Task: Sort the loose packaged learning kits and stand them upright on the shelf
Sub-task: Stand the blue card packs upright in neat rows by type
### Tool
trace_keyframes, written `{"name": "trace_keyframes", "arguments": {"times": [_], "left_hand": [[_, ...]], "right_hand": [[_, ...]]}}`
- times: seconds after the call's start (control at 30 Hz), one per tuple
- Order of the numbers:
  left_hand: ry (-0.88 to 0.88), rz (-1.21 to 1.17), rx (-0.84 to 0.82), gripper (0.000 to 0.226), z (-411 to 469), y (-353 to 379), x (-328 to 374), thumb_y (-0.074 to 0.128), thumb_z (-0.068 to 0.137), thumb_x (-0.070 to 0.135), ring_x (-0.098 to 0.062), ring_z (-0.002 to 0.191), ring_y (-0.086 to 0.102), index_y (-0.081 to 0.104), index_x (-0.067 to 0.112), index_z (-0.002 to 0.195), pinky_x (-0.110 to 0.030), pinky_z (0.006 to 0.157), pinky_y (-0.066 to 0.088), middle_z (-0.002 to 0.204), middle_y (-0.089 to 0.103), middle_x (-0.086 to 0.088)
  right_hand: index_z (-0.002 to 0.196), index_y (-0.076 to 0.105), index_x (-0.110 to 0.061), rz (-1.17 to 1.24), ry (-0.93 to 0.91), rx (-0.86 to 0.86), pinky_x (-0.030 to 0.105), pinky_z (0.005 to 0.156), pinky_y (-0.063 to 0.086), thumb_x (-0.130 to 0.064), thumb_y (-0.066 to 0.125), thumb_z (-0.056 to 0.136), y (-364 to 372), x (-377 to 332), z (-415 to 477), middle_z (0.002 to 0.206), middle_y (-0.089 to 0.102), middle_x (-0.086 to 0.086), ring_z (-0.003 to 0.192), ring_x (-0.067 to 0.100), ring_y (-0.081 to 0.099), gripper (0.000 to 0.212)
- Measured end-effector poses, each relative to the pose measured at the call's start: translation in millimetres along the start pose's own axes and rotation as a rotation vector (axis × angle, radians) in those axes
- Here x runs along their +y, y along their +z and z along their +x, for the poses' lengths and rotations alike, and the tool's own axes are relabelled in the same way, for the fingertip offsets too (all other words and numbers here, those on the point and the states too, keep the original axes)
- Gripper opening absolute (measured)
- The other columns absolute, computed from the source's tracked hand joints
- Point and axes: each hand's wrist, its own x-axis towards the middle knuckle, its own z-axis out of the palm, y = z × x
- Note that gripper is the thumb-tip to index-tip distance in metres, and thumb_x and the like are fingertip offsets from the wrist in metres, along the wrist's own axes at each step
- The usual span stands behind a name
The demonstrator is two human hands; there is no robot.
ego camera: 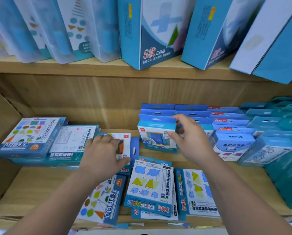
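Your right hand [189,138] pinched the upright kit [153,135] to steady its row; your left hand [102,150] had its fingers curled round a flat kit [125,140] (likely next to stand).

The wooden shelf [36,185] carries two stacks of kits [40,141] lying flat at the left, loose kits [148,187] overlapping flat at the front, and rows of upright blue packs [230,131] at the right. The upper board [91,68] bears tall boxes [152,31], all leaning.
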Motion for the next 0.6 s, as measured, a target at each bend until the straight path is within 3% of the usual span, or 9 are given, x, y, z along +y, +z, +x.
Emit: {"name": "trace_keyframes", "arguments": {"times": [0.13,0.33,0.6], "left_hand": [[-0.036,0.054,-0.078,0.093,-3.5,-1.0,2.6,0.031,0.069,0.090,-0.020,0.137,0.041,0.048,0.033,0.141,-0.049,0.117,0.023,0.149,0.045,0.006],[-0.022,0.059,-0.135,0.096,-5.5,-3.6,1.2,0.047,0.067,0.090,-0.019,0.141,0.036,0.042,0.032,0.143,-0.056,0.119,0.013,0.155,0.036,0.006],[0.060,0.051,-0.179,0.091,5.4,-14.8,-12.6,0.062,0.060,0.085,-0.018,0.130,0.043,0.049,0.036,0.136,-0.047,0.112,0.027,0.143,0.044,0.011]], "right_hand": [[0.123,0.057,-0.022,-0.103,-0.075,0.044,0.038,0.082,0.052,-0.029,0.073,0.088,9.1,-0.9,2.7,0.111,0.062,-0.003,0.098,0.021,0.061,0.038],[0.114,0.064,-0.023,-0.256,-0.162,0.090,0.031,0.070,0.036,-0.038,0.078,0.083,4.4,-6.4,10.9,0.093,0.069,-0.007,0.096,0.019,0.050,0.037],[0.112,0.069,-0.022,-0.276,-0.185,0.096,0.036,0.083,0.042,-0.038,0.086,0.073,0.1,-0.9,22.6,0.092,0.068,-0.006,0.098,0.024,0.051,0.046]]}}
